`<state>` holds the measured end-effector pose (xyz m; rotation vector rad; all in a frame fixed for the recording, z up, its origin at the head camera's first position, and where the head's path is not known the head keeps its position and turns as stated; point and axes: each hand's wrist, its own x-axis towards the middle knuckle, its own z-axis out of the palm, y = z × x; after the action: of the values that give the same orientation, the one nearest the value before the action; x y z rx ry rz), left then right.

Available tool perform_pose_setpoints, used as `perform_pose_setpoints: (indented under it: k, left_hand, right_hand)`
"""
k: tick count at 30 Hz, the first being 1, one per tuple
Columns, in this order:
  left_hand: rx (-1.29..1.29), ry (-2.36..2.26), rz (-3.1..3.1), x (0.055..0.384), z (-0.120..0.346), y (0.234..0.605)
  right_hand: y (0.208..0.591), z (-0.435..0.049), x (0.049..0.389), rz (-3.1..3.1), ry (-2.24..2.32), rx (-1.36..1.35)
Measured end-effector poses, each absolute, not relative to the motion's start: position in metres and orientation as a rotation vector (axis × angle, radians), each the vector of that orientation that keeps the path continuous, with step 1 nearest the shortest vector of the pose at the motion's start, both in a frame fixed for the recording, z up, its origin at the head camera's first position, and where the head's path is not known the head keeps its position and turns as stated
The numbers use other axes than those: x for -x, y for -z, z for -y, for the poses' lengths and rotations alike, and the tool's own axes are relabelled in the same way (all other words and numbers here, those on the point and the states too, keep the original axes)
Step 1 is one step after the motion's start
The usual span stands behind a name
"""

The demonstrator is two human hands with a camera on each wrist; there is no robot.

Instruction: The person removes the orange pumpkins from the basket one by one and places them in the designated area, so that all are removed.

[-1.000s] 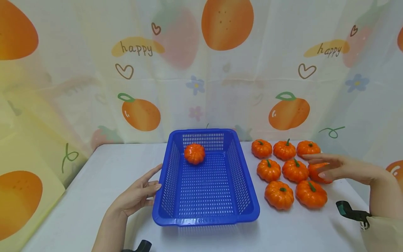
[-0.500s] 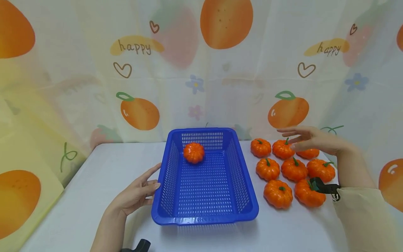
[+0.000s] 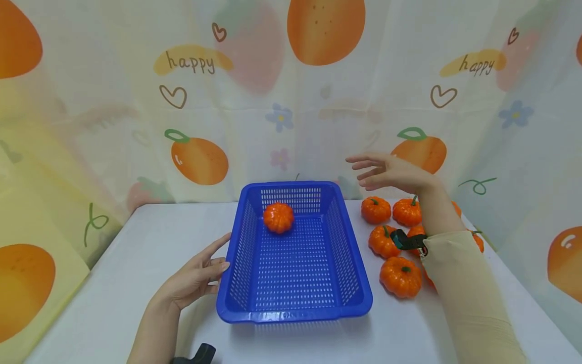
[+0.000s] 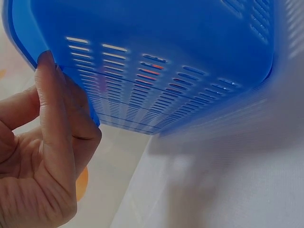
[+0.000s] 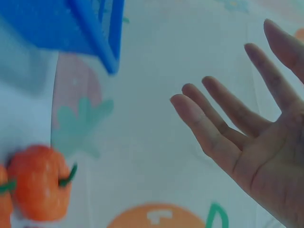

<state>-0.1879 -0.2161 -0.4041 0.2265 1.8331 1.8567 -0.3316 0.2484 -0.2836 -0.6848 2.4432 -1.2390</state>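
A blue plastic basket (image 3: 295, 316) with slotted walls stands on the white table. One small orange pumpkin (image 3: 278, 218) lies inside it, near the back left. At the basket's left rim my left hand (image 3: 193, 278) holds on, and the left wrist view shows its fingers (image 4: 52, 99) bent at the rim. My right hand (image 3: 393, 172) is in the air beyond the basket's back right corner, fingers spread and loosely bent, holding nothing. In the right wrist view the palm (image 5: 280, 166) is bare.
Several more orange pumpkins (image 3: 401, 277) with green stems stand in rows right of the basket. My right forearm and sleeve (image 3: 468, 288) hide some of them. Behind the table (image 3: 182, 227) hangs a fruit-patterned curtain (image 3: 318, 136).
My right hand has risen and moved left from over the right-hand pumpkins to above the back row's left end. My left hand stays at the basket's rim. The head view has shifted slightly.
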Motion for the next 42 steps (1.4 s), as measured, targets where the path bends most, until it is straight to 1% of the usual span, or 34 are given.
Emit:
perform_pose_setpoints:
  k: [7, 15, 26, 33, 42]
  left_hand:
    - [-0.222, -1.854, -1.84, 0.187, 0.216, 0.404]
    - [-0.251, -1.863, -1.825, 0.19, 0.218, 0.408]
    - [-0.238, -1.872, -1.825, 0.187, 0.217, 0.406]
    - [-0.242, -1.873, -1.824, 0.188, 0.218, 0.406]
    - [-0.227, -1.874, -1.819, 0.187, 0.216, 0.406]
  right_hand:
    - [0.284, -0.206, 0.343, -2.399, 1.31, 0.725]
    - [0.293, -0.157, 0.361, -2.235, 1.419, 0.718]
    - [0.313, -0.096, 0.364, -2.222, 1.376, 0.62]
    - [0.334, -0.073, 0.37, -2.2, 1.373, 0.502]
    - [0.364, -0.066, 0.375, -2.273, 1.21, 0.379]
